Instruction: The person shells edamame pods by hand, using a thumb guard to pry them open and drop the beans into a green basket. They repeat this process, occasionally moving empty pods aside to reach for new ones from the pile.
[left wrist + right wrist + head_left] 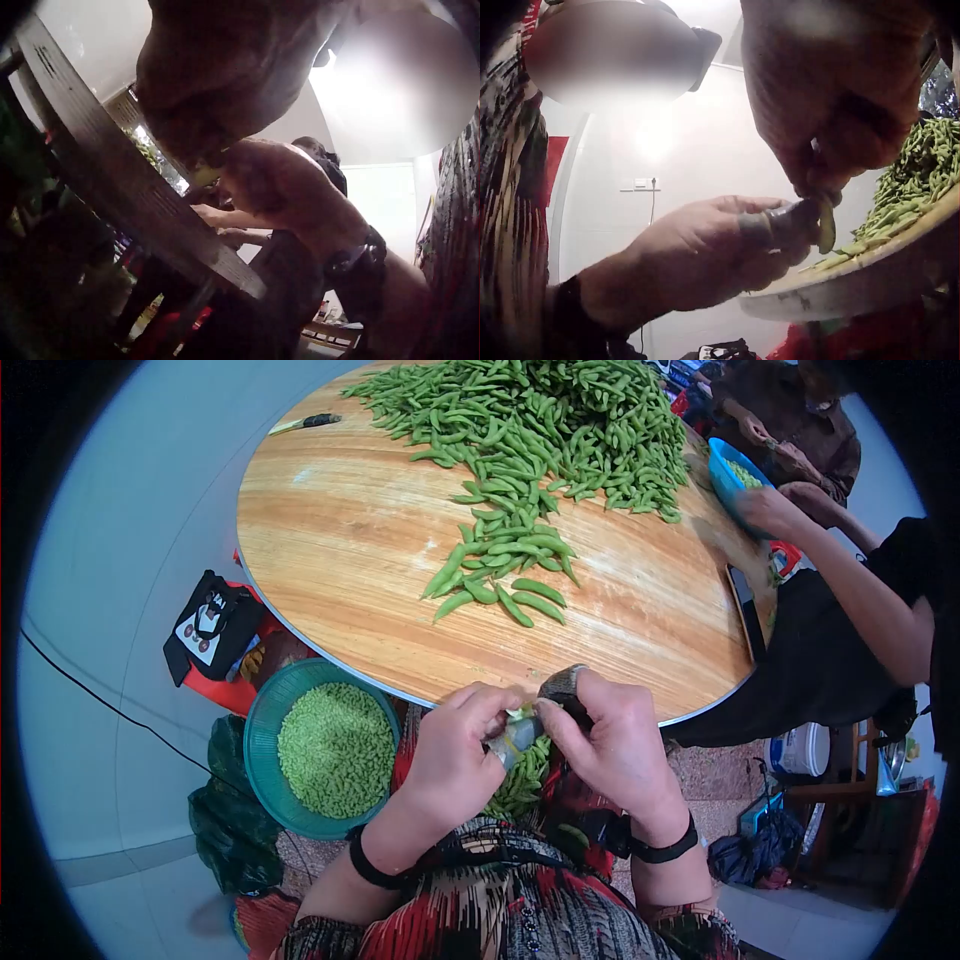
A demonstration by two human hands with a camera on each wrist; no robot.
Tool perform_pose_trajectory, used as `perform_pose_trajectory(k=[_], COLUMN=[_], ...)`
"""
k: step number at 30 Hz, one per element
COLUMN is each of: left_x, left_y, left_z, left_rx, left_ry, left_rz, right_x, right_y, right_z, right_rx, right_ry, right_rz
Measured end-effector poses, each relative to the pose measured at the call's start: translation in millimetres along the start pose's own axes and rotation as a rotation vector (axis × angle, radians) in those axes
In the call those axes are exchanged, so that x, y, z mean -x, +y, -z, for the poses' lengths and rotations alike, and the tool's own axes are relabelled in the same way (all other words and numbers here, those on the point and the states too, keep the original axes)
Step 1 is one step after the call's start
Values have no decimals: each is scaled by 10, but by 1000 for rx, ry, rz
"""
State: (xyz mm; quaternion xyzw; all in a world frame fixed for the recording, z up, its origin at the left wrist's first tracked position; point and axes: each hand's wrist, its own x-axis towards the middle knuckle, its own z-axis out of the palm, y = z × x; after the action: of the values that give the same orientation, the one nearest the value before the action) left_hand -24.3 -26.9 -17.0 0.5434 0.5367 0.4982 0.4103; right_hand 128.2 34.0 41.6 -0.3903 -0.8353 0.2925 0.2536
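Observation:
Above the person's lap, just in front of the table's near edge, both hands meet over one green soybean pod (826,229). The left hand (455,745) pinches it, its thumb (780,225) wrapped in grey tape. From the other side the right hand (625,745) grips the pod with thumb and fingers; a dark wrap (560,683) covers one of its fingers. In the head view the fingers hide most of the pod. Below the hands, pods or empty shells (520,785) lie in the lap. The left wrist view is dark, showing the hands close together.
A big heap of pods (600,430) covers the far part of the round wooden table (330,540), trailing toward the near edge. Left of the lap stands a green basket (262,760) of shelled beans (335,750). Another person (850,580) sits at right by a blue bowl (722,470).

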Motion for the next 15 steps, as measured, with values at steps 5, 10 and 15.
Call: perform_pose_trajectory(k=[5, 10, 15], left_x=[-45, -61, -152], left_y=[-68, 56, 73], left_z=[33, 250, 240], left_rx=[-401, 546, 726], left_ry=[36, -25, 127], left_rz=[-309, 245, 219], right_x=[-18, -112, -534], right_y=[118, 335, 334], right_z=[-56, 108, -163], right_rx=[-78, -770, 275], right_ry=[-3, -468, -32], right_rz=[-26, -153, 68])
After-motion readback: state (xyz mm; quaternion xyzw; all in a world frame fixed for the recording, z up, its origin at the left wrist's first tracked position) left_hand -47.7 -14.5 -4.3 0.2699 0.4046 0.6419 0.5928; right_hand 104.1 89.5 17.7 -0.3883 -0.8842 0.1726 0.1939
